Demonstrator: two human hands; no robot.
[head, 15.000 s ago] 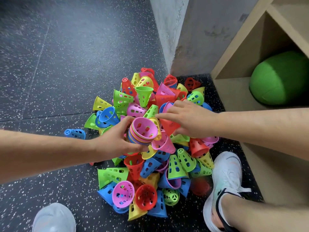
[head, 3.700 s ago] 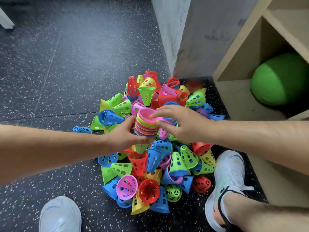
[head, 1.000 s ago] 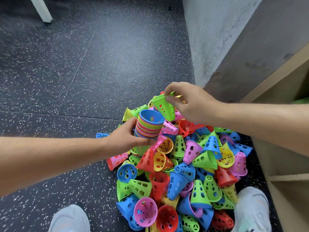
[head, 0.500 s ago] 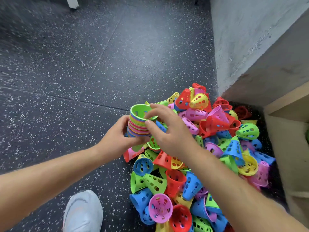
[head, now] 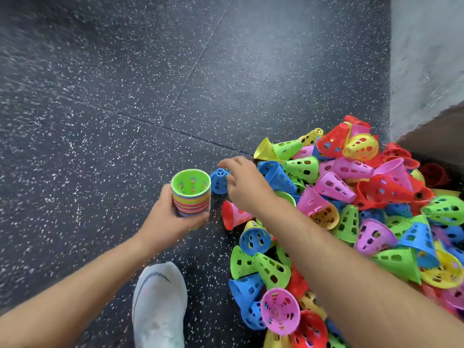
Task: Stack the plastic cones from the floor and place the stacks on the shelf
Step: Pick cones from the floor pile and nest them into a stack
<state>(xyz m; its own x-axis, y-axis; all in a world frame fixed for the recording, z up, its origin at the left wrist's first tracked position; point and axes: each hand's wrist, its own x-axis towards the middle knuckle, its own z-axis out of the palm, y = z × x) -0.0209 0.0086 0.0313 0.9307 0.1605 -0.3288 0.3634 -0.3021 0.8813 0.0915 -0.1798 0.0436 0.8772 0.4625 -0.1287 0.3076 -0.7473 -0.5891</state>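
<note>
My left hand [head: 167,221] grips a stack of nested cones [head: 191,197] with a green cone on top, wide end up, just left of the pile. My right hand [head: 247,185] reaches left across the pile. Its fingers arch over a single blue cone [head: 219,182] that stands narrow end up on the floor beside the stack. The thumb is at that cone's right side and the fingers are not closed round it. The pile of loose perforated cones [head: 351,209] in red, pink, green, blue and yellow lies on the floor at the right.
Dark speckled rubber floor [head: 125,96] spreads to the left and ahead. A grey wall corner [head: 426,71] rises at the upper right behind the pile. My white shoe [head: 159,305] stands below the stack. The shelf is out of view.
The green cone went onto the stack. My right hand left the stack and moved to the blue cone on the floor. The view swung left, so the shelf dropped out of sight.
</note>
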